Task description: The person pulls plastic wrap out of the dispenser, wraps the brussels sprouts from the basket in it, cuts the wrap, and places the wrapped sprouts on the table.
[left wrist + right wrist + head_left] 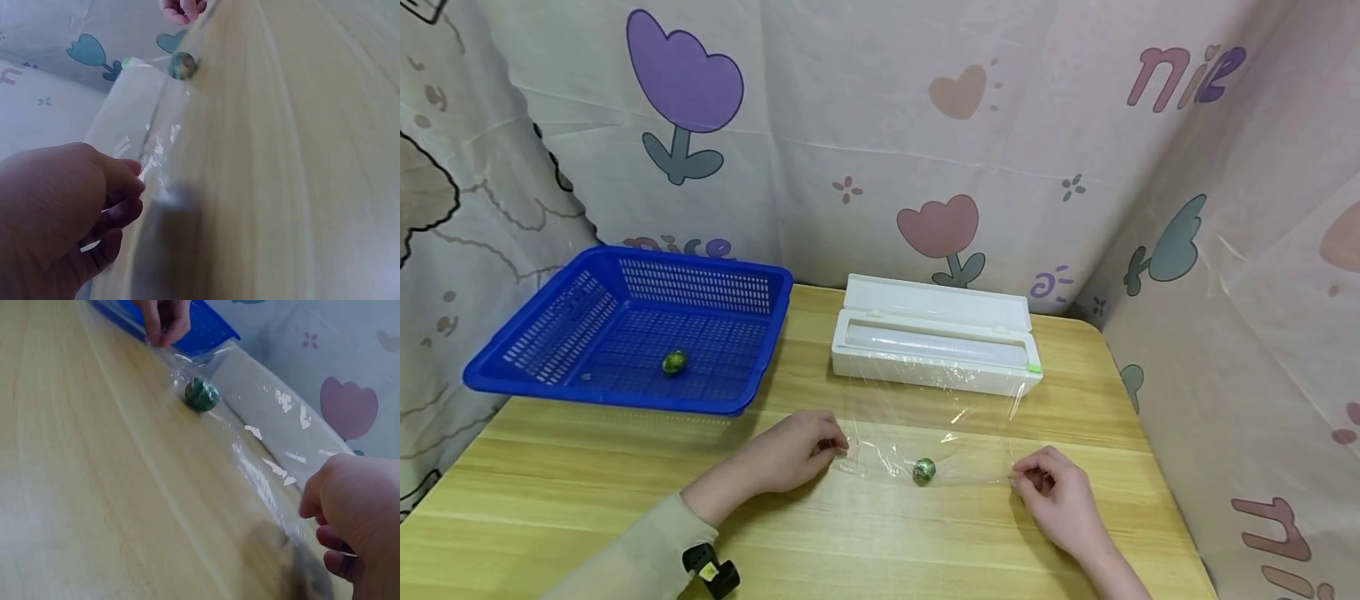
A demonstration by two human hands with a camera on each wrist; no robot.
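Note:
A sheet of clear cling film (955, 425) stretches from a white dispenser box (936, 375) towards the front of the table. My left hand (797, 450) pinches its near left corner, and my right hand (1060, 496) pinches the near right corner. Between the hands, close to the film's front edge, is a small shiny green foil-wrapped ball (924, 471). In the right wrist view the ball (201, 394) shows beside the glossy film (256, 475); whether it lies under or on the film I cannot tell.
At the left stands a blue plastic basket (752, 333) with another green ball (674, 362) inside. The dispenser's lid (936, 300) is raised, showing the film roll (936, 343). A printed curtain (820, 100) hangs behind the wooden table (850, 550).

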